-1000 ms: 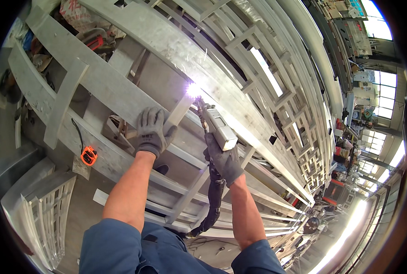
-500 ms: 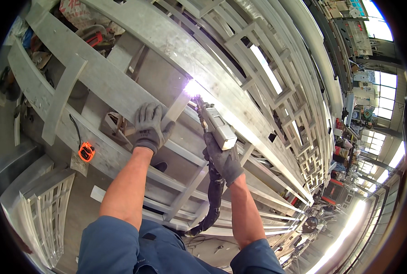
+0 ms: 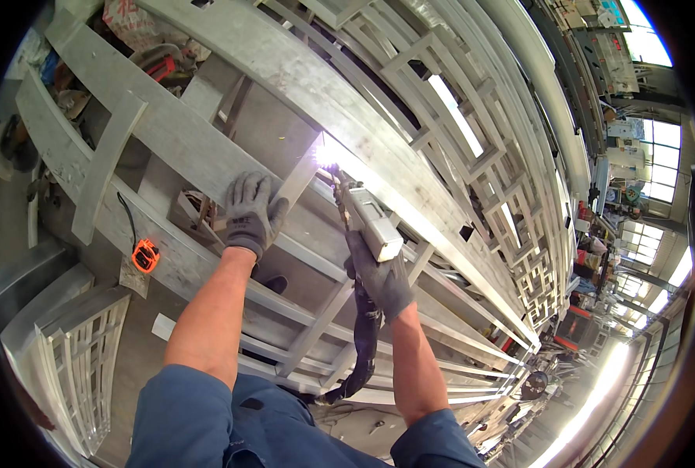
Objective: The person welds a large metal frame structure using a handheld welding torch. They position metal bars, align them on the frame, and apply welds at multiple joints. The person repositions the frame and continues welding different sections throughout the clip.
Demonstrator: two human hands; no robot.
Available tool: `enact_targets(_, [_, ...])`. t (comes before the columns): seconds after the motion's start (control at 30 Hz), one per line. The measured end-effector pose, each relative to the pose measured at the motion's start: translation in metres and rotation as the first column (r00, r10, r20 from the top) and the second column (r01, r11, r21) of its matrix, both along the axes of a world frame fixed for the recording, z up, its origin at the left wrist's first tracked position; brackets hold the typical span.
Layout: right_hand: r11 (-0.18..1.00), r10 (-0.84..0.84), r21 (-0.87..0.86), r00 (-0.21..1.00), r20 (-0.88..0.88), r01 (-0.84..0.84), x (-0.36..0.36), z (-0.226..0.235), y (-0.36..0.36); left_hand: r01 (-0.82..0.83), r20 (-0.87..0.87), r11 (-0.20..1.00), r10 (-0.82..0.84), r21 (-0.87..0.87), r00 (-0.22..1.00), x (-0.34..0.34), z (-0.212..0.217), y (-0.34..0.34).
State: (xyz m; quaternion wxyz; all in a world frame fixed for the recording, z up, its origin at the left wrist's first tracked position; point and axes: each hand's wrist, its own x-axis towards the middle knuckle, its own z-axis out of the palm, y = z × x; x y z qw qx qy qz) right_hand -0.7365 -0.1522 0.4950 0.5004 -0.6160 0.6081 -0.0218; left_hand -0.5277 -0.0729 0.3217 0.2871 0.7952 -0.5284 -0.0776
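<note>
My right hand [image 3: 382, 281], in a dark grey glove, is wrapped round the handle of a welding gun [image 3: 375, 226] with a box-shaped silver body. A black sleeved cable [image 3: 365, 335] runs down from its grip. At the gun's tip a bright violet-white glow with sparks hides the spot where a short metal crosspiece [image 3: 295, 181] meets a wide metal beam [image 3: 261, 58]. My left hand [image 3: 250, 214], gloved in grey, lies on a flat metal bar [image 3: 168, 132] beside the crosspiece's lower end. Its fingers are stretched out, with the thumb spread toward the crosspiece.
An orange tape measure [image 3: 145, 255] sits on the curved-looking lower bar at left. A loose flat strip [image 3: 109, 168] crosses the bars. Lattice metal frames [image 3: 484, 160] are stacked at right; another slatted frame [image 3: 82, 359] stands lower left. A red-handled tool [image 3: 160, 69] lies upper left.
The glow at the gun's tip is smaller, and fine sparks fly to its left. The gun and my right hand have shifted slightly down. My left hand has moved a little left.
</note>
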Motion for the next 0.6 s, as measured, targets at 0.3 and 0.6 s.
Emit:
enact_targets(0.3, [0.866, -0.464, 0.308, 0.861, 0.207, 0.393, -0.041, 0.004, 0.047, 0.008, 0.045, 1.0, -0.009, 0.028, 0.999, 0.001, -0.011, 0.005])
enact_targets(0.6, [0.687, -0.718, 0.502, 0.598, 0.357, 0.525, -0.022, -0.031, 0.085, 0.049, 0.041, 0.996, -0.052, 0.077, 0.998, 0.002, -0.025, 0.005])
